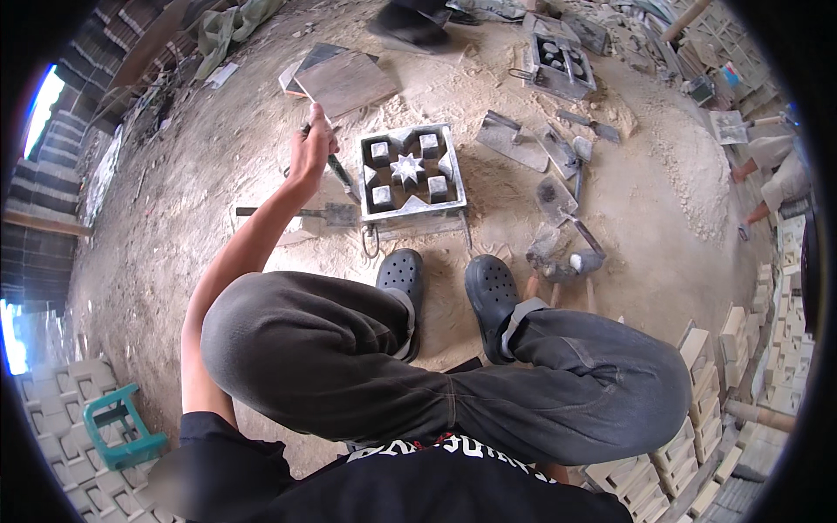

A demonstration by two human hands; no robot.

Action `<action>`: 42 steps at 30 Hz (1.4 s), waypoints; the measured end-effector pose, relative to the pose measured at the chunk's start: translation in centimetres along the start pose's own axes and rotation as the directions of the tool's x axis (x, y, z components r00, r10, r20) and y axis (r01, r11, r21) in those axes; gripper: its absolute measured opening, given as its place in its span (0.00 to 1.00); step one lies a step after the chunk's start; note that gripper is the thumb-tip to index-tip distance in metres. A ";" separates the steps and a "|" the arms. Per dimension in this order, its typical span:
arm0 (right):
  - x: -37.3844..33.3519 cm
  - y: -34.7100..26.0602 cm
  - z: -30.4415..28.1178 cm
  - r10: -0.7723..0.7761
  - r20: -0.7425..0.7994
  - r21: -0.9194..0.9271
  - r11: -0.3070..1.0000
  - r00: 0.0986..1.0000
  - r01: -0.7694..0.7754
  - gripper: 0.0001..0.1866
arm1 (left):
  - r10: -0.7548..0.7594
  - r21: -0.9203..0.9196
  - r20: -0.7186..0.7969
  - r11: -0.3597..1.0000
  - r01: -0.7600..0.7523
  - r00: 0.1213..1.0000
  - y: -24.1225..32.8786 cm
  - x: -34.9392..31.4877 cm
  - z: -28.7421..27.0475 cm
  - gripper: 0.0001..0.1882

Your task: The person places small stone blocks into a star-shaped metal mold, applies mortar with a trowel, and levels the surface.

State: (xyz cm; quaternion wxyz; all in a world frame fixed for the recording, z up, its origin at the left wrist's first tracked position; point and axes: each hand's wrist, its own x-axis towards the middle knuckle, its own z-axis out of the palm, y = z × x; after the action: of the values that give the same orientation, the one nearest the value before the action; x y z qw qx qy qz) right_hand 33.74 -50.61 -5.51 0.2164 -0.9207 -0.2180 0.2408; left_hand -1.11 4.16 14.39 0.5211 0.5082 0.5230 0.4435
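Observation:
My left hand (316, 152) is closed around a slim, dark-handled tool (339, 171). Its lower end points down beside the left wall of a square metal mould (371, 166); whether it touches the mould I cannot tell. Inside that mould are a star-shaped centre piece (407, 169) and several square blocks, all dusted pale. A flat trowel (338, 214) lies on the ground at the mould's left, below my wrist. My right hand does not show. The mould rests on the sandy floor in front of my clogs (490, 292).
Flat boards (349, 83) lie behind the mould. On the right are trowels (513, 142), a hammer-like tool (586, 261), a second mould (562, 65) and a sand pile (693, 183). Another person (772, 170) is at far right. Patterned blocks (689, 453) and a green stool (122, 427) flank me.

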 end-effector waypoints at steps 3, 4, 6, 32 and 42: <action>-0.1 0.4 -0.8 0.008 0.000 0.000 1.000 1.000 -0.008 0.18 | -0.005 0.111 -0.025 0.994 0.008 1.000 -2.0 1.3 -3.6 0.31; -0.3 0.8 -1.0 0.013 -0.001 -0.010 1.000 1.000 -0.013 0.18 | -0.016 0.131 -0.021 0.991 0.019 1.000 -2.5 1.4 -4.1 0.32; -0.2 1.3 -1.2 0.018 -0.001 -0.012 1.000 1.000 -0.018 0.18 | -0.088 0.208 -0.044 0.973 0.096 0.995 -3.6 1.2 -4.9 0.33; 7.6 -11.7 3.9 -0.185 0.093 -0.264 0.943 0.978 0.203 0.19 | -0.402 0.111 -0.240 0.893 0.436 0.884 -15.7 -0.3 -16.9 0.38; 15.8 -12.2 8.9 -0.303 0.032 -0.195 0.933 0.952 0.304 0.21 | -0.179 0.368 -0.149 0.903 0.222 0.973 -12.4 -0.5 -12.7 0.39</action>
State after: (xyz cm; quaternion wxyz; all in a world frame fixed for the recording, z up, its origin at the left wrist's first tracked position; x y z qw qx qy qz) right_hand 37.76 -30.10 -11.89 0.1584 -0.8926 -0.3805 0.1826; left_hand -14.61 3.38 2.90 0.4247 0.5178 0.6772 0.3047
